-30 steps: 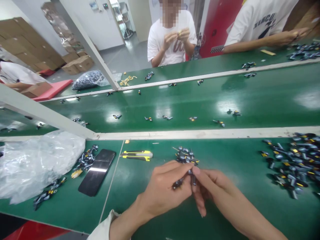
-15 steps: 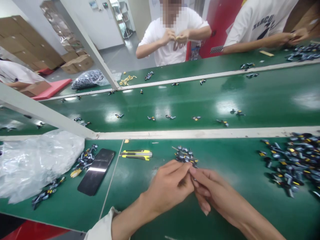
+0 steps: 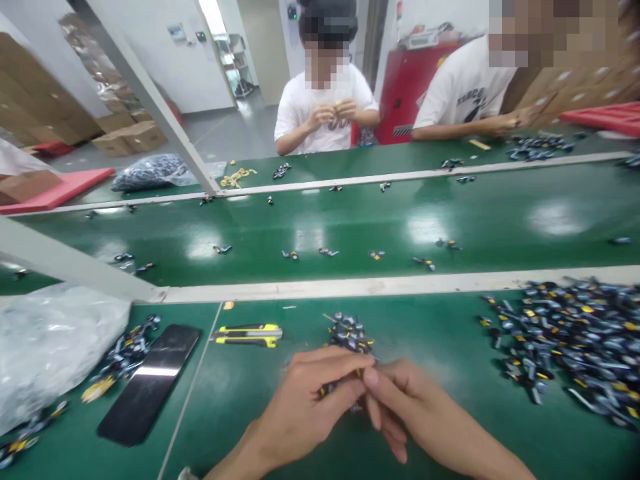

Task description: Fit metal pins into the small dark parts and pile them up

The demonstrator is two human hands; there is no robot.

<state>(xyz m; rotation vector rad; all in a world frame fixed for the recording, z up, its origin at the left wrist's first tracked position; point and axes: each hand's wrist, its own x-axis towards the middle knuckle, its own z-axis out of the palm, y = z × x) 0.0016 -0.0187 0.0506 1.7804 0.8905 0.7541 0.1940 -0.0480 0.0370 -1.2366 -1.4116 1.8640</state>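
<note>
My left hand [image 3: 313,393] and my right hand [image 3: 407,407] meet fingertip to fingertip low in the middle of the view. Closed fingers of the left hand wrap a small dark part with yellow bits [image 3: 330,388], mostly covered. The right thumb and fingers pinch at the same spot; what they grip there is hidden. Just beyond the hands lies a small heap of dark metallic parts with yellow bits [image 3: 347,328]. To its left rests a yellow and black utility knife [image 3: 249,335].
A large pile of similar parts [image 3: 575,340] spreads at the right. On the left are a black phone [image 3: 150,383], more parts and a clear plastic bag [image 3: 60,347]. Past the white rail [image 3: 320,287], scattered parts lie on a green belt [image 3: 260,227]. Two people work opposite.
The camera view has shifted, so the bench items sit lower and further left. Both hands stay together; more of the dark and yellow part now shows in the left hand.
</note>
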